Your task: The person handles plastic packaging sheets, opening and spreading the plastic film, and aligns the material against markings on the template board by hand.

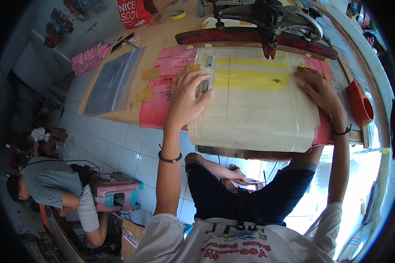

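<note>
White tiled floor (123, 136), stool (118, 193).

Cream sheet (259, 125) — smooth, faint sheen; clamping frame (251, 13) — dull metal.

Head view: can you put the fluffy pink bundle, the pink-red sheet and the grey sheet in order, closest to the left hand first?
From the left hand:
1. Pink-red sheet: right beside it.
2. Grey sheet: farther left on the table.
3. Fluffy pink bundle: past the grey sheet.
</note>
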Demonstrator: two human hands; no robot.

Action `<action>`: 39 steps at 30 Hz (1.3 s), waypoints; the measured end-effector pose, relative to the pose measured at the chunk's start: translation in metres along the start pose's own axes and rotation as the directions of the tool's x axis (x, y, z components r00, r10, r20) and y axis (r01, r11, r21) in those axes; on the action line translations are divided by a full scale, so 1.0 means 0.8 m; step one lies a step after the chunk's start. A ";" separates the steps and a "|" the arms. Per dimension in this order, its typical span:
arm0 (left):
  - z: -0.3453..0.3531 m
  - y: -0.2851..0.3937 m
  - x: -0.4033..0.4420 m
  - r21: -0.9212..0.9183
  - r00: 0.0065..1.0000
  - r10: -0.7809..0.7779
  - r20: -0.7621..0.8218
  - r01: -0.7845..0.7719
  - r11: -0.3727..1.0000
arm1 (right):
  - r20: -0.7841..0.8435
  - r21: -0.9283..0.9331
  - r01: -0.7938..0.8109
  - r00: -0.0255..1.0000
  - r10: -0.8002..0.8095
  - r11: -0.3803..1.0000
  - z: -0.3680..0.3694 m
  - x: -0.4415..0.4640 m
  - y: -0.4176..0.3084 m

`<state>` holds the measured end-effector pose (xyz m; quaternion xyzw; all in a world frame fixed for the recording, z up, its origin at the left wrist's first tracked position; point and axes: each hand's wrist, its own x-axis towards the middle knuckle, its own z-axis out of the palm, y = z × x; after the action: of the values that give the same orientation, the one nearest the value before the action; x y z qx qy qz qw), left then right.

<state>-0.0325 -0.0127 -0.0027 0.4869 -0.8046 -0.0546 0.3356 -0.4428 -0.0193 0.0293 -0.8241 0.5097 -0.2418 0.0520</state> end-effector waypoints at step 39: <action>0.001 0.005 0.002 -0.073 1.000 -0.023 -0.015 0.022 0.997 | 0.198 -0.109 -0.118 0.970 0.138 0.987 -0.004 -0.007 0.013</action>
<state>-0.0361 -0.0123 -0.0008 0.4839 -0.7939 -0.0838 0.3586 -0.4548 -0.0190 0.0263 -0.8116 0.5647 -0.1268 0.0799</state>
